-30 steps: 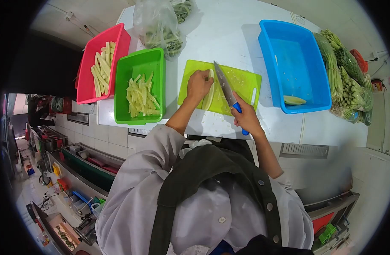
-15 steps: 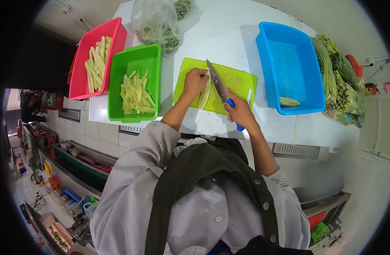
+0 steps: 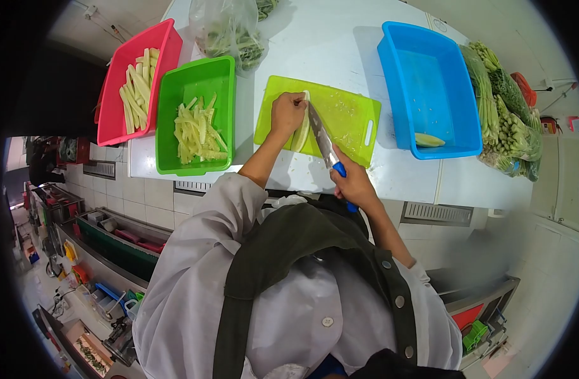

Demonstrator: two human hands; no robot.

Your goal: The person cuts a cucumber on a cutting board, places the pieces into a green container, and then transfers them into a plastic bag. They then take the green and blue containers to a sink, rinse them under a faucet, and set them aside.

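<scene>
My right hand [image 3: 354,182] is wrapped round the blue handle of a kitchen knife [image 3: 321,134]. The blade points away from me and lies along the right side of a long pale cucumber piece [image 3: 301,136] on the yellow-green cutting board [image 3: 346,107]. With closed fingers, my left hand [image 3: 288,115] grips the far end of this piece, close to the knife tip. Small seeds and wet bits are scattered over the board. Exactly how deep the edge sits in the cucumber cannot be made out.
Left of the board, a green bin [image 3: 226,95] holds thin seedy strips and a pink bin [image 3: 165,69] holds thicker pale sticks. A blue bin [image 3: 400,82] at right contains one cucumber piece [image 3: 429,140]. Bagged greens [image 3: 507,120] and a plastic bag [image 3: 223,28] lie farther out.
The knife has shifted left and swung more upright, bringing its blade against the cucumber. My right hand moved slightly with it; my left hand keeps its hold. The whole view shifted a little.
</scene>
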